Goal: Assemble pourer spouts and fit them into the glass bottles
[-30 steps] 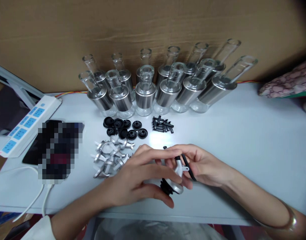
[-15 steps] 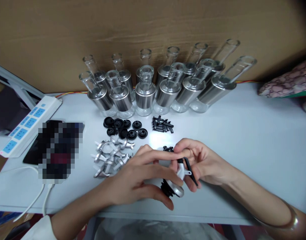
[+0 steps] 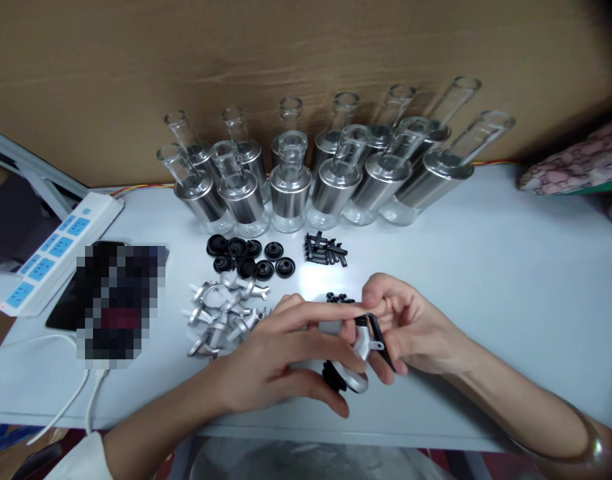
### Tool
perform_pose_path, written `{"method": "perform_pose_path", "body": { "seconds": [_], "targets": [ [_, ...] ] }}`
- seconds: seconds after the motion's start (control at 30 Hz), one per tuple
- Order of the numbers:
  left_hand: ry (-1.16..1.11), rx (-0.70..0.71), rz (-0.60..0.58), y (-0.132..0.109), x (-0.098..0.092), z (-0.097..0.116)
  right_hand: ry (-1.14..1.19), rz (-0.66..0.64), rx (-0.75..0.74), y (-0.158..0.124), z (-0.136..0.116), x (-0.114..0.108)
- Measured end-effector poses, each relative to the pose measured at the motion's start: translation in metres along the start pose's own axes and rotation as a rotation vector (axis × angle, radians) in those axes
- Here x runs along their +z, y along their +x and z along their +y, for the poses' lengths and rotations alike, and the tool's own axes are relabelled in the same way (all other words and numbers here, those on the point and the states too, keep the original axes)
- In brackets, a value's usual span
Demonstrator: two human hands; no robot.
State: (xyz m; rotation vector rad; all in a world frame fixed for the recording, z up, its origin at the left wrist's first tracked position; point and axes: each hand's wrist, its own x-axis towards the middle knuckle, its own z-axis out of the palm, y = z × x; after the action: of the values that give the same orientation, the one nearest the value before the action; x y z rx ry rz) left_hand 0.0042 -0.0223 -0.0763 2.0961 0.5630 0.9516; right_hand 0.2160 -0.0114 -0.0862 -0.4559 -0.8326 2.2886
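Since a second ago, my right hand [image 3: 416, 330] has drawn a little up and back, its thumb lifted, so the small black rings [image 3: 339, 298] on the bench [image 3: 486, 280] behind it now show. My left hand [image 3: 281, 363] has hardly shifted.

My left hand is closed around the silver fitting [image 3: 360, 357], just above the near edge of the bench. Its thumb is below and its forefinger stretched along the top, which I judge steadies the wide end with its black gasket [image 3: 333, 377]. My right hand pinches the black strip [image 3: 381, 340] at the fitting's narrow end. That hand is curled so the fingertips meet right at the spout.

The loose parts lie sorted by kind within easy reach:
- Black rubber caps [image 3: 251, 257] sit beside the short black pegs [image 3: 326, 251].
- A heap of more silver fittings [image 3: 221, 317] lies just left of my left hand.
- Glass bottles with steel sleeves [image 3: 291, 190] stand in two rows against the brown board [image 3: 306, 60], out of the way of my hands.

A white power strip [image 3: 51, 253] with blue sockets lies far left, with white cables [image 3: 81, 393] trailing off the edge.

I can read no brand or label. The dark phone [image 3: 61, 313] is mostly blotted out by a blurred patch.
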Motion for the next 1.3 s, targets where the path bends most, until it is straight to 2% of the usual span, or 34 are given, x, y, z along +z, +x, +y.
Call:
{"method": "perform_pose_path", "body": {
  "seconds": [0.17, 0.33, 0.5, 0.63, 0.73, 0.93, 1.07, 1.2, 1.3],
  "targets": [
    [-0.034, 0.0, 0.013, 0.0002, -0.0001, 0.0002, -0.016, 0.0, -0.018, -0.0001, 0.0007, 0.0014],
    [-0.205, -0.098, -0.004, -0.0035, 0.0018, 0.0001, -0.052, 0.07, 0.013, -0.0005, 0.0009, 0.0038],
    [-0.275, -0.141, -0.022, -0.0065, 0.002, 0.0017, -0.061, 0.04, 0.004, -0.0014, -0.0011, 0.0063],
    [-0.296, -0.129, -0.03, -0.0079, 0.0023, 0.0009, -0.125, 0.102, 0.031, -0.0021, -0.0007, 0.0063],
    [-0.258, -0.104, -0.027, -0.0079, 0.0035, 0.0007, -0.166, 0.146, 0.058, -0.0024, 0.0009, 0.0051],
    [-0.188, -0.067, -0.029, -0.0031, 0.0022, 0.005, -0.082, 0.06, 0.031, -0.0014, 0.0021, 0.003],
    [-0.135, -0.056, -0.024, -0.0006, -0.0008, 0.0049, -0.095, 0.083, 0.065, 0.0011, 0.002, 0.002],
    [-0.037, -0.033, 0.014, -0.0014, -0.0006, 0.0027, -0.105, 0.083, 0.001, 0.0033, 0.0032, 0.0016],
    [0.007, -0.023, 0.063, -0.0027, 0.0015, 0.0015, -0.199, 0.039, 0.009, 0.0035, 0.003, 0.0012]
  ]
}}
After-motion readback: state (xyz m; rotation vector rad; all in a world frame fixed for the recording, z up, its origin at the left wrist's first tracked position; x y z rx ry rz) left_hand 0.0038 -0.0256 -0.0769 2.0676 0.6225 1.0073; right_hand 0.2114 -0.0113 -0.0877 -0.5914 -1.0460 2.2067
